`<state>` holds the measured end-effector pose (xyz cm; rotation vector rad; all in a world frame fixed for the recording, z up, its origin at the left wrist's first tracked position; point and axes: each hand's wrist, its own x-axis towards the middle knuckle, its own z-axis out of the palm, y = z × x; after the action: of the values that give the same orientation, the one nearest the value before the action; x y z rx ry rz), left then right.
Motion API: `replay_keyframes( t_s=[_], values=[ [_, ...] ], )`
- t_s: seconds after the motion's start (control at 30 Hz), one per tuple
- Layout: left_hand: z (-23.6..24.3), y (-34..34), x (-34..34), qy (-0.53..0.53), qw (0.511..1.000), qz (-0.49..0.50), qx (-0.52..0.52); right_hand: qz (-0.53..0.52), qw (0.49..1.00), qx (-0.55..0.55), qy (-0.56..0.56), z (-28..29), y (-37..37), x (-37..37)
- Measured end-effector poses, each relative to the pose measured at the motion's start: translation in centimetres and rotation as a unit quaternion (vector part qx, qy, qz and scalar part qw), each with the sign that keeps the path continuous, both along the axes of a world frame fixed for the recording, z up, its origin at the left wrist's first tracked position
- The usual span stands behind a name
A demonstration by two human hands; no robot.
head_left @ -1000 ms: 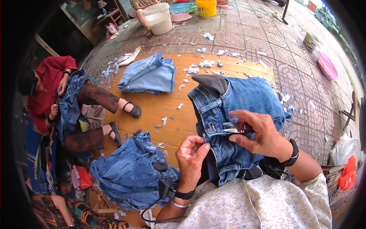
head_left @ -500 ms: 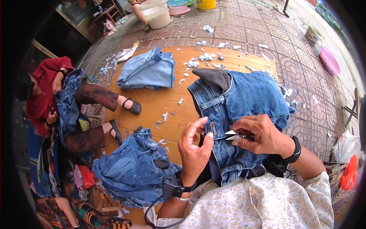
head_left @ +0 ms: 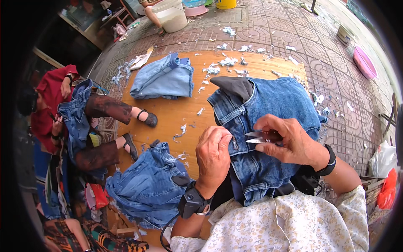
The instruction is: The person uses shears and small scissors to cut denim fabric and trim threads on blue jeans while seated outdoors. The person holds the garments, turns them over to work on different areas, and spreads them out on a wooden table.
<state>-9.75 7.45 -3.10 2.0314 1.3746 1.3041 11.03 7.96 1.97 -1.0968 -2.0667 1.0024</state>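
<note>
A pair of blue jeans (head_left: 281, 101) lies across my lap and the board, its waistband toward my left hand and a dark pocket lining (head_left: 233, 86) turned out. My left hand (head_left: 213, 155) is closed, fingers curled at the waistband edge beside the buttonhole (head_left: 234, 143); its fingertips are partly hidden. In my right hand (head_left: 285, 138) is a small pair of thread snips (head_left: 254, 140). Their two pointed blades are apart and point left, just right of the buttonhole.
Folded light-blue jeans (head_left: 163, 77) lie on the wooden board (head_left: 197, 126), with crumpled jeans (head_left: 147, 185) nearer left. Thread scraps (head_left: 228, 61) are scattered about. A person in red (head_left: 52, 94) handles denim at left. A pink basin (head_left: 364, 63) stands far right.
My left hand has rolled over, its spread thumb and fingers now curled together at the waistband. The snips have moved slightly up and left, nearer the buttonhole.
</note>
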Motion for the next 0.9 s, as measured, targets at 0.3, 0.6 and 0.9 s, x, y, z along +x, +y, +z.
replay_keyframes(
  t_s=[0.3,0.6,0.9],
  values=[
    [-0.2,0.3,0.1,-0.036,0.999,-0.008,-0.040,0.053,0.994,0.068,-0.070,-0.4,2.3,-0.5],
    [0.7,0.1,0.2,0.014,1.000,-0.006,0.007,0.097,0.988,0.079,-0.094,0.5,2.9,-1.1],
    [0.8,0.1,0.1,0.033,0.999,-0.011,0.010,0.099,0.985,0.092,-0.103,0.3,3.3,-1.7]
  ],
)
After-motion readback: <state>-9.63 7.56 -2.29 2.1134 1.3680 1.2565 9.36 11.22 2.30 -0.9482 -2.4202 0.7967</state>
